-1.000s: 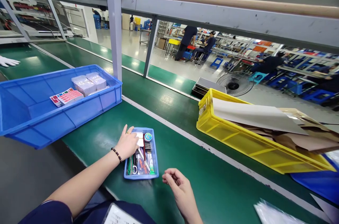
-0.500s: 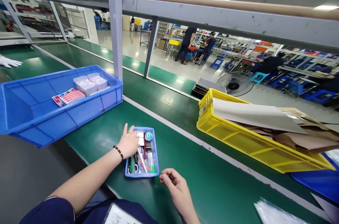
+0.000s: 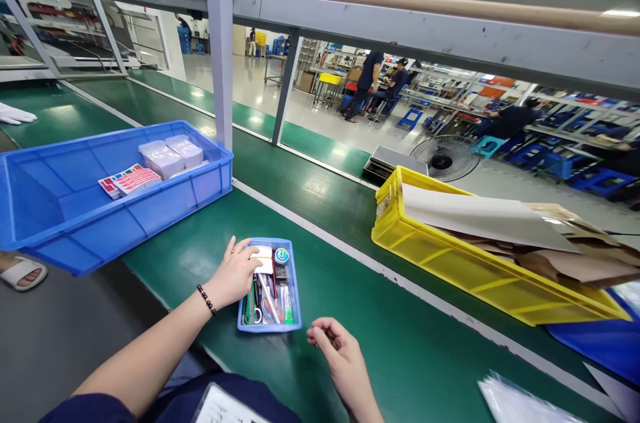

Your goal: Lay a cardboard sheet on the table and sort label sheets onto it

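Note:
A small blue tray (image 3: 299, 303) lies on the green work surface in front of me. Inside it are a stack of white slips (image 3: 265, 259) with a band around it, a small round tin (image 3: 281, 255), a white pen-like stick (image 3: 270, 303), a green-capped tube (image 3: 287, 306) and a green-handled tool (image 3: 249, 309). My left hand (image 3: 234, 276) is over the tray's far left corner, fingers apart, fingertips at the white slips; whether they grip cannot be seen. To the tray's right, my right hand (image 3: 336, 351) is closed in a loose curl, apart from the tray, with nothing visible in it.
A large blue bin (image 3: 145, 229) with wrapped packs and printed cards stands at left. On the right a yellow bin (image 3: 450, 276) holds cardboard sheets. Clear plastic bags (image 3: 515, 399) lie near right. A metal post (image 3: 220, 43) rises behind. Another person's gloved hand (image 3: 15, 114) shows far left.
My left hand has drawn back slightly to the left, uncovering more of the white slips. My right hand has shifted a little right. A sandaled foot has appeared at left.

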Tool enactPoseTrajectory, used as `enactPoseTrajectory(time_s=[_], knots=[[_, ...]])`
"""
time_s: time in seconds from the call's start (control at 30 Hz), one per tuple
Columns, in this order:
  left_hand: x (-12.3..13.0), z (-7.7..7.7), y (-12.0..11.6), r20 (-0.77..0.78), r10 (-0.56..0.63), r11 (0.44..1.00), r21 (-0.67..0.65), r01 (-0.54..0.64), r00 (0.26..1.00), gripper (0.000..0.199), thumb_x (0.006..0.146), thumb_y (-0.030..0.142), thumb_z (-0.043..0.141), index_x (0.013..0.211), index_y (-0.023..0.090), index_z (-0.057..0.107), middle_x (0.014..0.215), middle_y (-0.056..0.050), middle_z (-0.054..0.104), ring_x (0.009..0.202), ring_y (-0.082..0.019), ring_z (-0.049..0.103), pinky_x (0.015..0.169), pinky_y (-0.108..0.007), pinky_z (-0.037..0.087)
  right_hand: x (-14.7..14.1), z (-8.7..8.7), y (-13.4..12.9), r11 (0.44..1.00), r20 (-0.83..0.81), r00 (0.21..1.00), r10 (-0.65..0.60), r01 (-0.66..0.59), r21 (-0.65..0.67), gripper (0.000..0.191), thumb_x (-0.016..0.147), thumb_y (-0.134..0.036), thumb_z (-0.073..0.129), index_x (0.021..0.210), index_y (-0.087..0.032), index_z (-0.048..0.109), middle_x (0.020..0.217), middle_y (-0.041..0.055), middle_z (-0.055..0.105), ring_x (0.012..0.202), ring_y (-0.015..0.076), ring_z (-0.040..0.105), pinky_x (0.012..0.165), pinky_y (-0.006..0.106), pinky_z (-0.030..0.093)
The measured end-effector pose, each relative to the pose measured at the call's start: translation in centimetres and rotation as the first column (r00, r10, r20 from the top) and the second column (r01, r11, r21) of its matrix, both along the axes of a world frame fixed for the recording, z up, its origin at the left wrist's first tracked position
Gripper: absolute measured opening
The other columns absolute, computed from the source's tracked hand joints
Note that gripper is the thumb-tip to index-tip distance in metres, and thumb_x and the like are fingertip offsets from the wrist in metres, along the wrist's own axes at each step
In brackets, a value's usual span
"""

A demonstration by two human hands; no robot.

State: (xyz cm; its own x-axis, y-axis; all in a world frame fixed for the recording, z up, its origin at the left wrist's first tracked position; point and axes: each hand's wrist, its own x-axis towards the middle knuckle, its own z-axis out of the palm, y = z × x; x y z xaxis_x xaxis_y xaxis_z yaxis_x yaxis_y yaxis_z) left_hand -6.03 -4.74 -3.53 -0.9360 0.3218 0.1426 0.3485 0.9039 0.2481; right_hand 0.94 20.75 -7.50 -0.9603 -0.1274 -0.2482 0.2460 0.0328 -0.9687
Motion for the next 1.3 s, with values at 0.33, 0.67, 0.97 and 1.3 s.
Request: enactPoseTrajectory(time_s=[0.33,0.67,0.97,1.3], knots=[[0.1,-0.1,2.4,0.157,-0.271,0.936,-0.190,0.298,0.950,0.019,0.075,0.012,0.053,0.083,0.020,0.069,0.084,-0.008,0.054,0.090,-0.023,0.049,0.103,-0.050,0.024,-0.3,1.2,-0.5,0.999,0.018,0.999,0.034,-0.034,0.012,0.046,0.073,-0.059,0.062,0.080,-0.013,0.059,0.076,0.0078,0.061,0.071,0.0186,0.057,0.069,0.028,0.046],[-0.5,0.3,1.8,0.277,-0.273,0.949,-0.078,0.304,0.922,0.022,0.074,0.007,0.050,0.079,0.020,0.067,0.082,-0.004,0.056,0.086,-0.019,0.051,0.098,-0.041,0.030,-0.2,0.9,0.0,1.000,0.051,0.999,0.002,-0.002,0.013,0.048,0.069,-0.060,0.064,0.079,-0.013,0.059,0.075,0.0074,0.061,0.071,0.0179,0.057,0.068,0.027,0.047],[-0.9,3.8,-0.7,0.218,-0.363,0.869,0.430,0.245,0.906,0.025,0.080,0.009,0.045,0.091,0.019,0.066,0.085,-0.001,0.059,0.080,-0.012,0.054,0.075,-0.022,0.041,-0.7,1.4,-0.5,1.000,0.044,0.999,0.018,-0.019,0.007,0.050,0.069,-0.062,0.064,0.077,-0.013,0.059,0.074,0.0079,0.061,0.070,0.0185,0.057,0.068,0.028,0.047],[-0.9,-0.6,0.5,0.002,-0.286,0.937,-0.209,0.280,0.958,0.022,0.083,0.009,0.043,0.084,0.017,0.064,0.078,-0.006,0.053,0.077,-0.018,0.049,0.081,-0.036,0.037,-0.6,1.2,-0.2,1.000,0.051,0.998,0.025,-0.026,0.011,0.050,0.069,-0.062,0.063,0.078,-0.013,0.059,0.074,0.0082,0.061,0.070,0.0191,0.057,0.068,0.029,0.047]])
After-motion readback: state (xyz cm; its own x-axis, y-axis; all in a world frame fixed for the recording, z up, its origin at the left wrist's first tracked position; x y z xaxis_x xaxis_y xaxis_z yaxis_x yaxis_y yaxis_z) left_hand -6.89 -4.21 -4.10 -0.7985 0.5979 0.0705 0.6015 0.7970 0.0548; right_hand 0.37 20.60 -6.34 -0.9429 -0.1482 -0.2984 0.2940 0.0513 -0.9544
